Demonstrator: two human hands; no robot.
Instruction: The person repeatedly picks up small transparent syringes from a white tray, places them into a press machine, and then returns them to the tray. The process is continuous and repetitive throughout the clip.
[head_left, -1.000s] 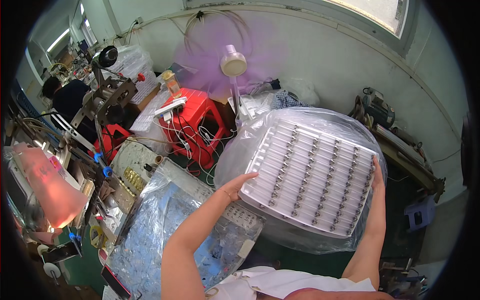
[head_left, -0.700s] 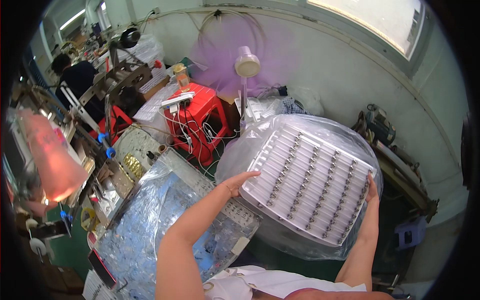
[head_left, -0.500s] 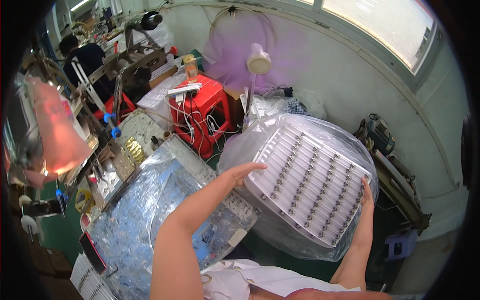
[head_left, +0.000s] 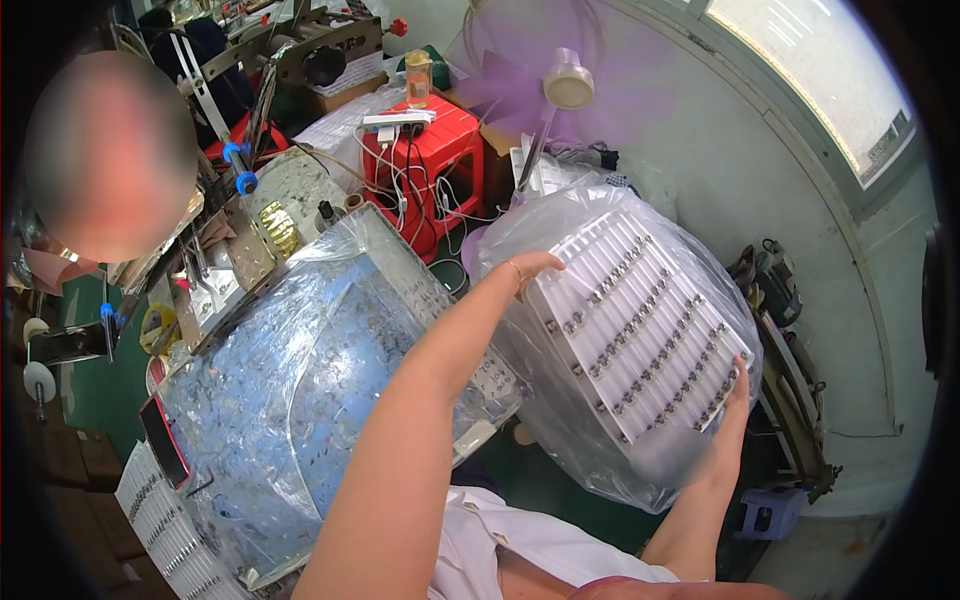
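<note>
A white tray (head_left: 640,320) with rows of small metal parts is held tilted inside a clear plastic bag (head_left: 600,440). My left hand (head_left: 525,270) grips the tray's near left corner through the bag. My right hand (head_left: 735,390) holds its lower right edge, fingers partly hidden behind the bag. Left of the tray lies a large flat tray under clear plastic film (head_left: 300,380), blue beneath, holding several small parts.
A red plastic stool (head_left: 425,150) with a power strip and cables stands behind. A purple fan (head_left: 560,80) spins near the wall. A metal press machine (head_left: 290,50) and tools crowd the left bench. A person sits at the far left. A phone (head_left: 165,440) lies by stacked trays.
The view has swung left and down. The bagged tray has shifted right in the picture and tilted more steeply; both hands keep their hold on it.
</note>
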